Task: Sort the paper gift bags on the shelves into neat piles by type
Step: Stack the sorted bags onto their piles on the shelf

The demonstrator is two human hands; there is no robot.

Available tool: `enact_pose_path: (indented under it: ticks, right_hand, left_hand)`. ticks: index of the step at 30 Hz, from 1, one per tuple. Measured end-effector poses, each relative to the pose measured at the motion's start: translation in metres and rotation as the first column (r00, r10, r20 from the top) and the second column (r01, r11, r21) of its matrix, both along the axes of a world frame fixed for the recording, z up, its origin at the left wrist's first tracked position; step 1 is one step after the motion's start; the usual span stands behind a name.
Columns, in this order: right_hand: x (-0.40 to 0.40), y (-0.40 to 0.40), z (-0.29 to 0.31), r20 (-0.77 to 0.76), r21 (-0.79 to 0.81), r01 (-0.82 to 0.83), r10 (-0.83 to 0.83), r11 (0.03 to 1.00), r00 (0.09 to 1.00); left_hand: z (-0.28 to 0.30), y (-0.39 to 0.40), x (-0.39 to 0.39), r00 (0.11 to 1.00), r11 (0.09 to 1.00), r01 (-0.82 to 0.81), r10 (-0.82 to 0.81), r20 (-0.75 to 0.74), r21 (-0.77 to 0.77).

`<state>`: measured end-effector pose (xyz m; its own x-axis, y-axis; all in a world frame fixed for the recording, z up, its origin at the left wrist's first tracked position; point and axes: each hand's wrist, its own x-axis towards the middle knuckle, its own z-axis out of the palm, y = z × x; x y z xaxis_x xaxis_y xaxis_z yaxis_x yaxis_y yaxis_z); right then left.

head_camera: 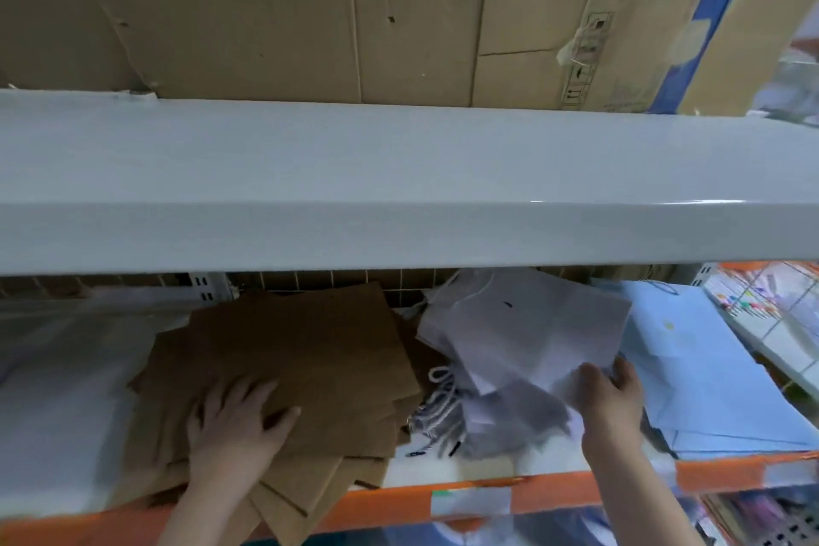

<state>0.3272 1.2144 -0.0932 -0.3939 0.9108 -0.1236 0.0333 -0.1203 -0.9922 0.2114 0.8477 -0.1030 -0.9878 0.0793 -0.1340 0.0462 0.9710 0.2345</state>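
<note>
- Flat, matte brown bags [292, 372] lie fanned in a loose pile on the lower shelf [443, 497], under the spread fingers of the left hand [235, 426].
- Right hand [609, 399] grips thin, creased grey bags [523, 346], with striped cord handles [436, 406].
- Pale blue bags [709, 372] are stacked to the right.
- Corrugated cardboard [310, 9] stands above; its print seems blurred beyond reading.

Low slot between upper white shelf [399, 186] and lower shelf, orange front edge [731, 477]: entry only from the near side. Far side closed by wire grid backing [337, 279]. Floor of slot crowded: brown kraft bags [301, 350] left of centre, overhanging the edge; grey bags [523, 332] centre; pale blue bags [709, 368] right. Bare strip near, below grey bags' rope handles [436, 408].
</note>
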Motion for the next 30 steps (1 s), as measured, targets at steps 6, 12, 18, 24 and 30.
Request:
enact_pose_path:
  ticks: [6,12,18,24,30]
  right_hand:
    - [-0.013,0.020,-0.003,0.251,0.206,-0.087,0.033,0.975,0.967]
    - [-0.012,0.023,-0.011,0.688,0.483,-0.425,-0.032,0.765,0.725]
    - [-0.011,0.023,-0.013,0.832,0.453,-0.681,0.001,0.576,0.555]
    - [-0.017,0.014,-0.004,0.814,0.513,-0.643,-0.084,0.568,0.575]
    - [-0.024,-0.022,0.014,0.767,0.536,-0.666,0.030,0.519,0.641]
  left_hand:
    - [-0.015,0.015,0.016,1.000,0.999,0.016,-0.016,0.005,-0.029]
    - [-0.025,0.023,0.027,0.990,0.999,0.001,-0.006,-0.139,-0.037]
    - [-0.029,0.032,0.034,0.986,1.000,-0.010,0.014,-0.167,0.025]
    - [-0.016,0.033,0.035,0.984,0.996,0.015,0.000,-0.180,0.086]
    - [0.011,0.011,0.042,0.941,0.988,-0.005,0.057,-0.332,0.157]
